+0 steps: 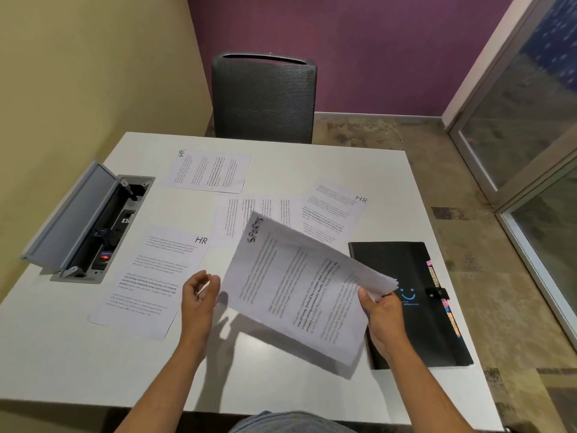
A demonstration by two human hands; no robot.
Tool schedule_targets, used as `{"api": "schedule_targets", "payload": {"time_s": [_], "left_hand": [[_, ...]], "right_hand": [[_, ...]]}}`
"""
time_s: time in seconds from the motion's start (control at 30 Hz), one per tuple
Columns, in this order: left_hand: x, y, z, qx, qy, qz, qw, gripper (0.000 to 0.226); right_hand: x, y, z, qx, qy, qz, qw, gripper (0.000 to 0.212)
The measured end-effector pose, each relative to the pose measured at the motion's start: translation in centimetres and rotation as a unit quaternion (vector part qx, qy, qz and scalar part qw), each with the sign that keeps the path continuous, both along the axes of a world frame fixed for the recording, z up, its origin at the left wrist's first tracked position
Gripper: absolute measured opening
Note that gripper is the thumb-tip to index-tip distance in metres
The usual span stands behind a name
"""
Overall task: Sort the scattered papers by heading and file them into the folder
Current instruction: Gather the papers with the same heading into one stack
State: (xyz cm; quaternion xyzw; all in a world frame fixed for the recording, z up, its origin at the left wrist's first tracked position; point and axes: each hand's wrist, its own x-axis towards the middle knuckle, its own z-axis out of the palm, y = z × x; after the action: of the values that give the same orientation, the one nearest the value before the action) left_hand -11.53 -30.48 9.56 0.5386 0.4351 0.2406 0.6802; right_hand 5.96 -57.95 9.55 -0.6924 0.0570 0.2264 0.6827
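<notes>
I am watching the sorting at what I judge to be an early stage. The right hand (379, 310) is pinching a small stack of sheets (299, 289) by one corner and holding it lifted and tilted above the white table (312, 392); its heading is blurred but seems to read "SPORTS" (I would not swear to the letters). The left hand (199, 290) is hovering just beside the stack's near-left edge with its fingers loosely curled, holding nothing, and I cannot tell whether it is touching the paper.

Four sheets are lying flat and scattered on the table. Three are showing a handwritten "HR": the far sheet (207, 171), the near-left sheet (150, 276) and the right sheet (334, 214). The middle sheet (232, 220) is partly hidden under the lifted stack, and I am finding no heading on what shows.

The black folder (415, 326) is lying shut on the table's right side, its strap fastened, a blue smiley mark printed on its cover with small lettering beneath that I cannot read, and coloured tabs poking from its edge. Nothing I see is being filed yet; grouping the HR pages and opening the folder look to be ahead.
</notes>
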Motion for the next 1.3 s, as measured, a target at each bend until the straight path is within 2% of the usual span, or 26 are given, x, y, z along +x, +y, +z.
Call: {"api": "schedule_targets", "payload": {"time_s": [0.1,0.2,0.3,0.4,0.43,0.53,0.6,0.63,0.73,0.87,1.0,1.3], "left_hand": [[-0.1,-1.7,-0.6,-0.079,-0.025,-0.043,0.996,0.103],[0.7,-3.5,-0.3,-0.147,-0.043,-0.087,0.984,0.112],[2.0,-4.9,0.8,-0.159,-0.072,-0.092,0.98,0.097],[2.9,-5.3,1.7,-0.11,-0.074,-0.07,0.989,0.05],[3.0,-5.2,1.9,-0.086,-0.068,-0.06,0.992,0.042],[3.2,-4.7,2.7,-0.02,-0.049,-0.046,0.998,0.029],[3.2,-4.2,3.2,0.021,-0.039,-0.048,0.998,0.023],[3.2,-3.8,3.5,0.042,-0.033,-0.05,0.997,0.021],[3.1,-2.9,4.0,0.086,-0.016,-0.067,0.994,0.018],[3.5,-2.9,4.3,0.113,-0.006,-0.113,0.987,0.016],[3.7,-3.2,4.2,0.123,0.005,-0.125,0.984,0.017],[3.0,-2.7,2.0,0.108,0.015,-0.176,0.978,0.036]], "right_hand": [[-0.5,0.7,0.1,0.046,0.051,-0.037,0.997,0.013],[-1.1,1.6,0.1,0.101,0.1,-0.059,0.988,0.022],[-2.1,2.6,0.1,0.161,0.124,-0.054,0.978,0.028],[-3.0,3.0,-0.4,0.185,0.136,-0.019,0.973,0.034],[-3.1,3.0,-0.7,0.182,0.138,-0.008,0.973,0.036],[-2.9,2.7,-0.9,0.171,0.134,0.009,0.976,0.044],[-2.3,2.2,-0.8,0.162,0.12,0.005,0.979,0.062],[-1.9,1.9,-0.7,0.147,0.109,0.006,0.983,0.068],[-1.1,1.6,-0.6,0.08,0.052,0.038,0.995,0.038],[-0.5,2.8,0.2,0.016,-0.023,0.117,0.993,0.035],[-0.7,4.5,0.9,0.006,-0.073,0.118,0.99,0.033],[-2.6,5.3,0.0,-0.026,-0.074,0.113,0.991,0.032]]}}
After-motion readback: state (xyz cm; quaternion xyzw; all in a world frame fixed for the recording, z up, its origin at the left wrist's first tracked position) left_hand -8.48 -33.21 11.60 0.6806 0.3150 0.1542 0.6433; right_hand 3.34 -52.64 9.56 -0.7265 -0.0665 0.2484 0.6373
